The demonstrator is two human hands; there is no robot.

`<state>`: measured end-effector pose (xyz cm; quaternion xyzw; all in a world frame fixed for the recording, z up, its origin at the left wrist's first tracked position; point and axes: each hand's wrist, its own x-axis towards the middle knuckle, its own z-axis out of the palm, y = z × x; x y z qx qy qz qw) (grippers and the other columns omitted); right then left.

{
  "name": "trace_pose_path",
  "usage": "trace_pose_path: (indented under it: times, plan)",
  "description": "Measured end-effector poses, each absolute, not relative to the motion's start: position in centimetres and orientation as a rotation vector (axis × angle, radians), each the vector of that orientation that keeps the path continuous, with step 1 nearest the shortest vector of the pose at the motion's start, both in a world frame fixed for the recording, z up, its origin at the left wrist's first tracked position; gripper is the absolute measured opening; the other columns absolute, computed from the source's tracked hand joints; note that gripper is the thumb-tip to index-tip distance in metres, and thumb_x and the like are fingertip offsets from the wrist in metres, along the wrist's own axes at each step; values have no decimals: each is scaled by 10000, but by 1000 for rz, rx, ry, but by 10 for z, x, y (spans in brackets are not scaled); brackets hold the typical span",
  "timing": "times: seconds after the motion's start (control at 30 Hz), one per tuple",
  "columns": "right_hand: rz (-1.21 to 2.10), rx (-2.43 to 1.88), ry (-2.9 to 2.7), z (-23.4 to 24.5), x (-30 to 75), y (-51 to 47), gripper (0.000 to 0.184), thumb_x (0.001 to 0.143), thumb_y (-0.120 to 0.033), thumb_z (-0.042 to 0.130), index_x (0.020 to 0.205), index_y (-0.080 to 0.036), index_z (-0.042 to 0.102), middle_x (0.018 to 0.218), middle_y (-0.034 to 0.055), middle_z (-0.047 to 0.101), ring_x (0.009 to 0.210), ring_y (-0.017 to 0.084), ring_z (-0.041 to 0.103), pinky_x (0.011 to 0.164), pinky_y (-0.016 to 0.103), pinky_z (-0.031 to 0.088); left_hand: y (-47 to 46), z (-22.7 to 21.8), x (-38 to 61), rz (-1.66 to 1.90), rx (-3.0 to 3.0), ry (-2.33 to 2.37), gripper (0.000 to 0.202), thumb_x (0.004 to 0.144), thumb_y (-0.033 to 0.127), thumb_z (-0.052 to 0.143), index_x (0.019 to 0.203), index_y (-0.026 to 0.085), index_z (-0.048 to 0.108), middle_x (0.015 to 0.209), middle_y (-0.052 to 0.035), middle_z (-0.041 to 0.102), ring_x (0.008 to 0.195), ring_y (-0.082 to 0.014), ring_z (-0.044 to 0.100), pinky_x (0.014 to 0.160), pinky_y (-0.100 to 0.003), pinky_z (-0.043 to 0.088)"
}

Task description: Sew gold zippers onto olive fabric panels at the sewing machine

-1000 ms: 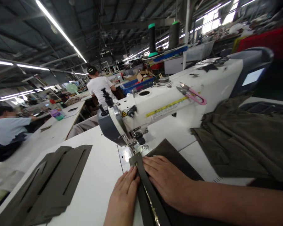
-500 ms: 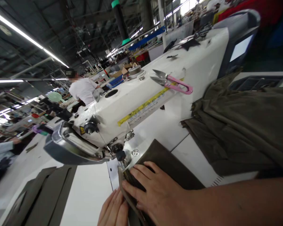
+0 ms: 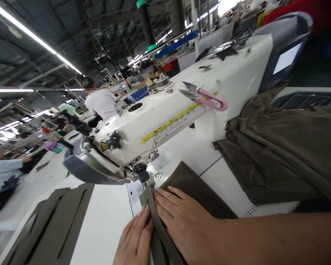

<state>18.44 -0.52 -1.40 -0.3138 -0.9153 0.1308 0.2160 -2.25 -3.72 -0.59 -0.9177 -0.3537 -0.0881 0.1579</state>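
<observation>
My left hand point(image 3: 135, 239) lies flat, fingers out, on the left side of a narrow olive fabric strip point(image 3: 154, 217). My right hand point(image 3: 182, 221) is spread flat on the dark olive fabric panel point(image 3: 193, 184) just right of the strip. The strip's far end sits under the presser foot point(image 3: 146, 180) of the white sewing machine point(image 3: 176, 110). Both hands press the cloth to the white table point(image 3: 105, 217); neither grips anything.
Pink thread snips point(image 3: 206, 97) rest on the machine arm. A heap of olive cloth point(image 3: 287, 147) lies to the right. Cut olive pieces point(image 3: 52, 224) lie at the left. Other workers point(image 3: 99, 101) sit at benches behind. The machine's screen point(image 3: 288, 57) stands at the far right.
The view has swung closer and tilted towards the machine head. My hands have stayed flat on either side of the strip, which lay folded up half a second ago and now lies flat.
</observation>
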Motion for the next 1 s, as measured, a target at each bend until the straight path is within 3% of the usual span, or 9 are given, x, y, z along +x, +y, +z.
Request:
trace_pose_path:
  times: [0.17, 0.3, 0.63, 1.0]
  plan:
    - [297, -818, -2600, -16, 191, -11, 489, 875, -196, 373, 1349, -76, 377, 1410, 156, 294, 1316, 267, 225, 1085, 468, 214, -45, -14, -12, -342, -2529, -1156, 341, 903, 111, 301, 1162, 113, 524, 1214, -133, 562, 1117, -208, 536, 886, -345, 509]
    - [173, -796, -2582, -26, 189, -13, 559, 836, -118, 368, 1391, -118, 304, 1427, 116, 273, 1327, 228, 198, 1089, 454, 224, -49, -20, -6, -544, -2450, -1208, 315, 934, 138, 298, 1086, 136, 574, 1167, -134, 586, 1114, -229, 530, 884, -409, 495]
    - [143, -787, -2662, -22, 190, -14, 572, 842, -117, 367, 1405, -108, 264, 1438, 102, 231, 1331, 217, 183, 1087, 448, 237, -51, -20, -3, -564, -2432, -1158, 353, 914, 82, 277, 1055, 83, 601, 1081, -160, 623, 1013, -247, 594, 797, -383, 547]
    - [71, -827, -2639, -26, 187, 19, 522, 851, -111, 367, 1370, -62, 332, 1403, 146, 310, 1317, 231, 227, 1077, 450, 260, -17, -19, -1, -516, -2482, -1272, 306, 876, 44, 369, 1086, 74, 589, 1118, -168, 601, 1052, -256, 573, 884, -416, 512]
